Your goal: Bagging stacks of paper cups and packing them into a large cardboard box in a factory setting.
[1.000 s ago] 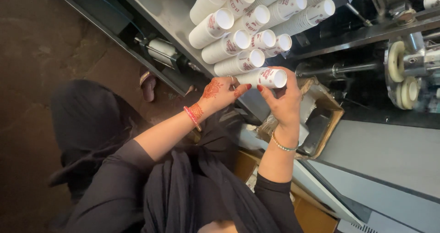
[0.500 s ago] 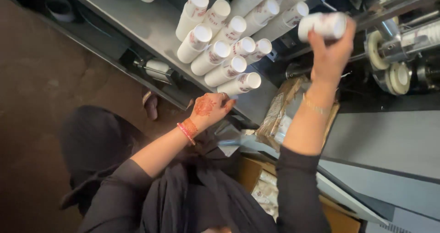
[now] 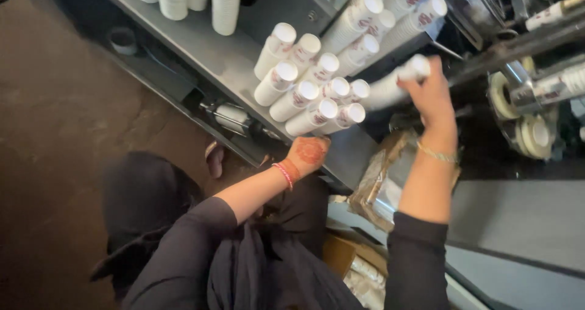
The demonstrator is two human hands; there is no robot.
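My right hand [image 3: 434, 96] is raised and closed around a long stack of white paper cups [image 3: 395, 84], holding it against the upper row of lying stacks. Several such stacks of white paper cups [image 3: 308, 81] lie side by side on a grey metal shelf [image 3: 210, 51], open ends toward me. My left hand [image 3: 309, 154], patterned in reddish dye and wearing red bangles, rests on the shelf's front edge just below the lowest stacks, fingers curled, holding nothing I can see.
More upright cup stacks [image 3: 225, 2] stand at the shelf's back. Machine rollers and tape rolls [image 3: 524, 112] sit at the right. A brown plastic-lined carton [image 3: 387, 173] is below my right arm. A dark brown floor [image 3: 55, 139] lies to the left.
My right hand lifted a cup stack from near my left hand up and right, then brought it down left against the upper row. The left hand stayed at the shelf edge.
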